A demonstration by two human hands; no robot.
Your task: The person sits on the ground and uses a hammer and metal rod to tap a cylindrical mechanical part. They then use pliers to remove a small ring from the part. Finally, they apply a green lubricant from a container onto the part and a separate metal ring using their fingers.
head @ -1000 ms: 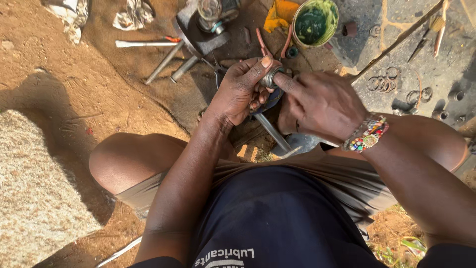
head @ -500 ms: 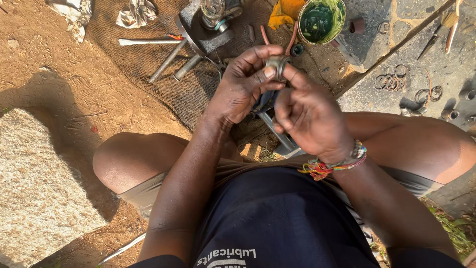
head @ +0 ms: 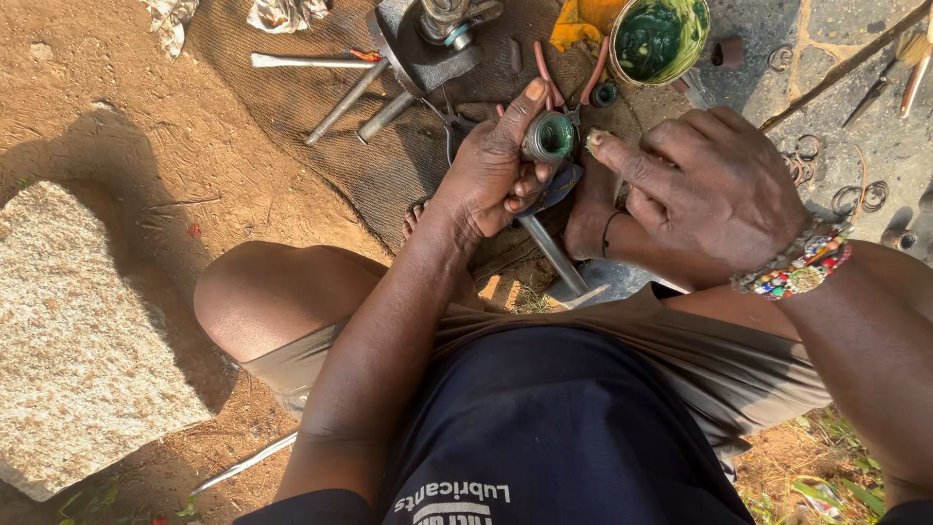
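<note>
Left hand gripping small metal cup, right hand loose, greasy forefinger at its three o'clock, green grease tub at one o'clock

Right hand has pulled off the small metal cup; half a second ago its fingers covered it, now forefinger tip sits just beside the open green-smeared mouth. Left hand now shows the cup's mouth uncovered. Right wrist's beaded bracelet shifted outward.
</note>
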